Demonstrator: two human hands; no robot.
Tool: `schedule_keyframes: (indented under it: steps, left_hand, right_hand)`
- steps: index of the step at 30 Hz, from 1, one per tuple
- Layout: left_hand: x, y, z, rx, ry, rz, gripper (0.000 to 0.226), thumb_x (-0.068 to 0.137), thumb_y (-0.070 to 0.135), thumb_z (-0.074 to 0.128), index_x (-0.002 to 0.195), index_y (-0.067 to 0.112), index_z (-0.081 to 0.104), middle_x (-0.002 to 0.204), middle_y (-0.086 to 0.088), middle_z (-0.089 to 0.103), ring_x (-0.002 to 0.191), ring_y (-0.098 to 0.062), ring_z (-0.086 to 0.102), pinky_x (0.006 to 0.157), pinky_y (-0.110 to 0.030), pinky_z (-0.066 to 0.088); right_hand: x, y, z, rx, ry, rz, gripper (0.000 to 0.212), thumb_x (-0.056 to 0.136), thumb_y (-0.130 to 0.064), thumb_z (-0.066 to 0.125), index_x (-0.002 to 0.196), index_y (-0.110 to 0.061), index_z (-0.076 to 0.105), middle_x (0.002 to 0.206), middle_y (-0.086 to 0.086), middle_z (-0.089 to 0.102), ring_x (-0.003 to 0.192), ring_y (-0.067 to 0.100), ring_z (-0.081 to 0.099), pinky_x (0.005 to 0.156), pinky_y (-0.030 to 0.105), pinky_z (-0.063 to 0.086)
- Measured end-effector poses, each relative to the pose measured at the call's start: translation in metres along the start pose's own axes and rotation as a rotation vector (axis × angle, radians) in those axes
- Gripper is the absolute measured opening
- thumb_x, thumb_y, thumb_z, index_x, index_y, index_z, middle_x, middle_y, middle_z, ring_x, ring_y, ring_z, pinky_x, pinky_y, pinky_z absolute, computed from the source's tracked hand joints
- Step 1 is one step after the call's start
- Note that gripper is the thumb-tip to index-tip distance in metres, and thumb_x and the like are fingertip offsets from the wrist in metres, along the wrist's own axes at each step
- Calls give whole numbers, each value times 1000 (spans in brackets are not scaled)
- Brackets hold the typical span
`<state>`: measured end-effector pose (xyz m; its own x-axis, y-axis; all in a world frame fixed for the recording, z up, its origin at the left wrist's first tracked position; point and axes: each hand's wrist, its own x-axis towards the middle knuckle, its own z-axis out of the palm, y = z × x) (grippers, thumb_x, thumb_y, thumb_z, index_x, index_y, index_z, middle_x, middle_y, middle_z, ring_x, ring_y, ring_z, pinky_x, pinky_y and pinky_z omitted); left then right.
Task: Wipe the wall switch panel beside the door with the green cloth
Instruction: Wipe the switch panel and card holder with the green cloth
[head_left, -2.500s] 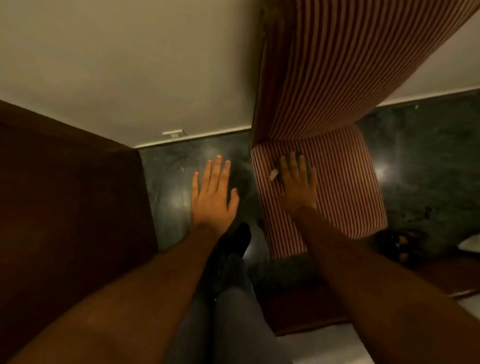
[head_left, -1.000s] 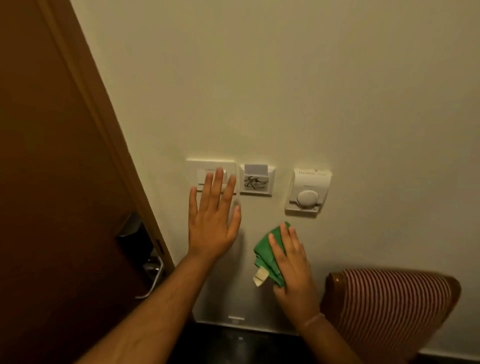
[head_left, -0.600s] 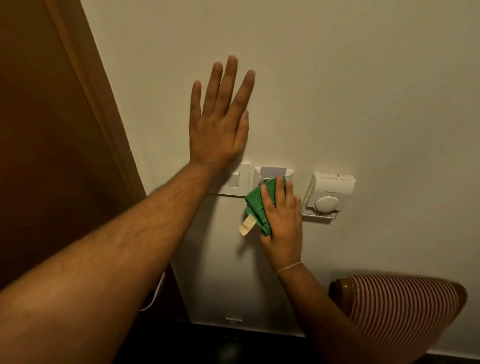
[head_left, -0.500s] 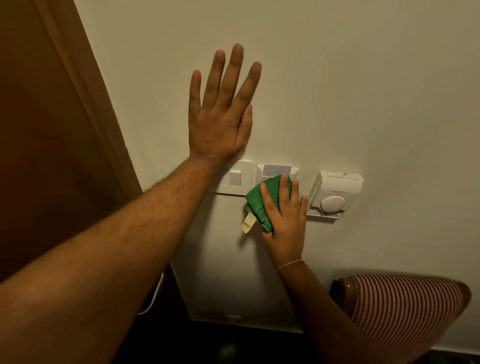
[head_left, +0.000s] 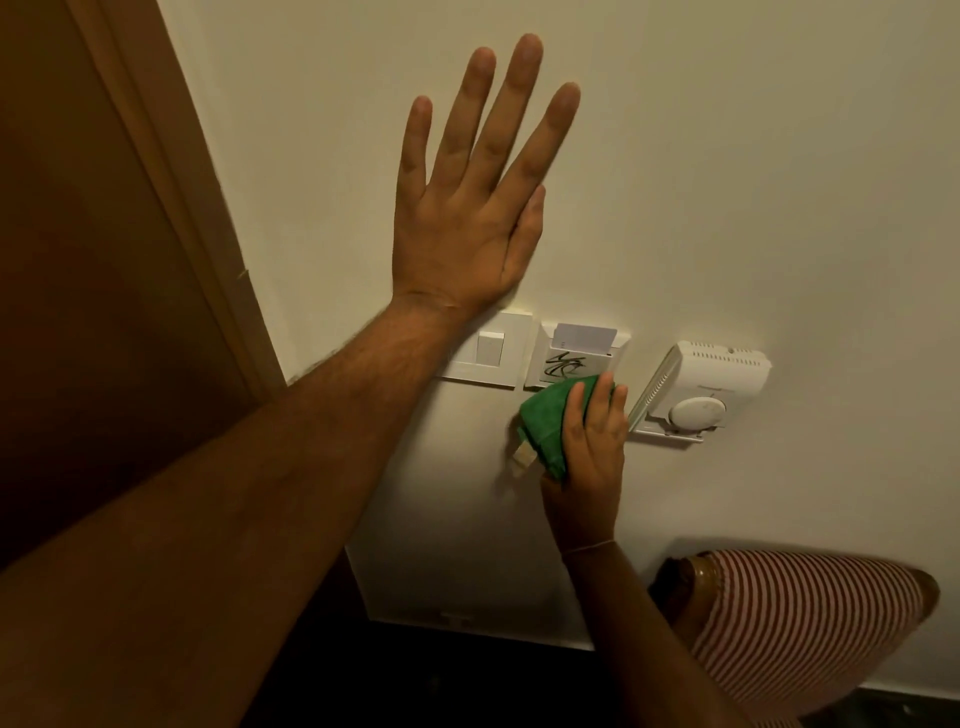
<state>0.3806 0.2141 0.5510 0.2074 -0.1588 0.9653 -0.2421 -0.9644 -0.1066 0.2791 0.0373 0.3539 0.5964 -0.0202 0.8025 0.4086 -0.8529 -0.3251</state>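
The right hand (head_left: 589, 457) has its fingers (head_left: 597, 402) clenched over the green cloth (head_left: 545, 421), pressing it to the wall just under the card-holder plate (head_left: 574, 358) of the switch panel (head_left: 491, 351); the left hand (head_left: 467, 218) lies flat, fingers spread, empty, above the panel; the door (head_left: 88, 270) stands leftward.

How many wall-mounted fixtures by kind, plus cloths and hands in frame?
Light switch plate: 1
Key card holder: 1
Thermostat: 1
Green cloth: 1
Hands: 2, left hand flat on the wall, right hand holding the cloth
Total: 6
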Motion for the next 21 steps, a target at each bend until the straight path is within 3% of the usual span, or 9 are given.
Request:
schedule_keyframes:
  steps: [2, 5, 7, 11, 13, 15, 17, 21]
  left_hand:
    - [-1, 0, -1, 8, 0, -3, 69, 114, 34, 47, 178, 26, 24, 179, -12, 29, 167, -34, 25, 136, -60, 9]
    - [0, 2, -2, -2, 5, -18, 63, 114, 32, 47, 175, 26, 32, 178, -13, 33, 166, -36, 27, 136, -61, 11]
    - [2, 2, -2, -11, 3, -25, 64, 114, 32, 46, 175, 26, 31, 178, -13, 34, 167, -36, 28, 136, -61, 12]
    - [1, 2, -4, 7, -9, -7, 72, 114, 33, 47, 177, 28, 12, 179, -12, 32, 167, -35, 27, 136, -62, 15]
    - [0, 2, -4, -1, -11, -8, 70, 114, 33, 47, 178, 26, 19, 179, -12, 33, 167, -35, 27, 136, -62, 15]
    - [1, 2, -3, -22, -9, -16, 70, 114, 32, 46, 178, 26, 20, 179, -13, 33, 167, -36, 28, 135, -63, 16]
    - [1, 1, -3, -32, -6, -8, 73, 113, 31, 46, 176, 29, 9, 179, -12, 31, 167, -36, 27, 136, -63, 16]
    - [0, 0, -4, -50, -3, 12, 75, 112, 30, 47, 173, 31, 4, 180, -9, 23, 168, -33, 24, 137, -60, 11]
  right_hand:
    - [8, -1, -2, 34, 10, -29, 58, 114, -32, 45, 161, -2, 28, 171, 15, 14, 165, 26, -3, 126, 65, 23]
    - [33, -2, -2, 47, 90, -46, 82, 105, -26, 67, 168, -11, 16, 176, 9, 2, 165, 32, 0, 130, 59, 19]
    - [32, -5, -1, 24, 95, -12, 89, 98, -20, 76, 166, -6, 20, 174, 15, 8, 165, 32, 0, 130, 59, 19]
    - [9, -6, -2, 40, 18, 16, 74, 103, -19, 70, 160, 2, 28, 170, 21, 17, 165, 27, -3, 127, 64, 21]
    - [20, -8, -4, 67, 42, 4, 69, 110, -32, 58, 162, -1, 25, 173, 16, 12, 165, 30, -1, 130, 60, 17]
    - [37, -12, -2, 46, 90, -18, 79, 106, -35, 64, 164, -3, 22, 174, 13, 8, 165, 33, 0, 132, 53, 11]
    - [41, -14, 1, -15, 95, -50, 84, 102, -32, 68, 164, -3, 21, 174, 14, 9, 165, 32, 0, 132, 51, 9]
    - [17, -4, -4, -69, 6, -133, 58, 113, -33, 45, 158, 0, 30, 166, 21, 25, 166, 24, -2, 133, 45, 8]
